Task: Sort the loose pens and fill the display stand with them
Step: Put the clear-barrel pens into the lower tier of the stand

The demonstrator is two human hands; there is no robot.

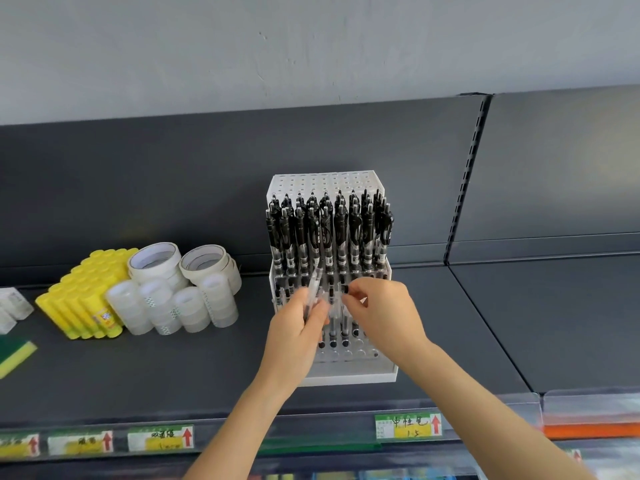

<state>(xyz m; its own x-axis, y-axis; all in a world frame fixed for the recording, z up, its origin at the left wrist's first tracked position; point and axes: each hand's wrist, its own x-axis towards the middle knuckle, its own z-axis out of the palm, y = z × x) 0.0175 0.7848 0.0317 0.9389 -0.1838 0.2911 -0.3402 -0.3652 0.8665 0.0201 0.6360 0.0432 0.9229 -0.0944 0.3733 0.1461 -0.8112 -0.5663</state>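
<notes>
The white perforated plastic display stand (349, 377) sits on the dark grey metal shelf (485, 323), roughly midway along it and nearer the front edge than the back panel. Its upper tiers are packed with upright black retractable pens (329, 237), and its lower tiers are only partly filled. The left hand (301, 327) is curled round a small bundle of clear-barrelled pens (313, 289) just in front of the lower tiers. The right hand (381, 306) pinches the black top of a single pen (344, 289) between thumb and fingertips, over a hole near the middle of the stand. To do this step well, I judge the single pen should be held upright, its tip lined up with a free hole beside those already filled, and lowered until it seats, so the rows fill without gaps. The bundle is best held clear of the standing pens so none get knocked. Printing on the pen clips is too small to read. Along the shelf's front edge, green-and-yellow price labels (408, 426) with red arrows carry blurred handwritten Chinese characters, and the one below the stand seems to end in "1.5". Print on the stacked yellow glue sticks (86, 296) toward the left end is unreadable.
</notes>
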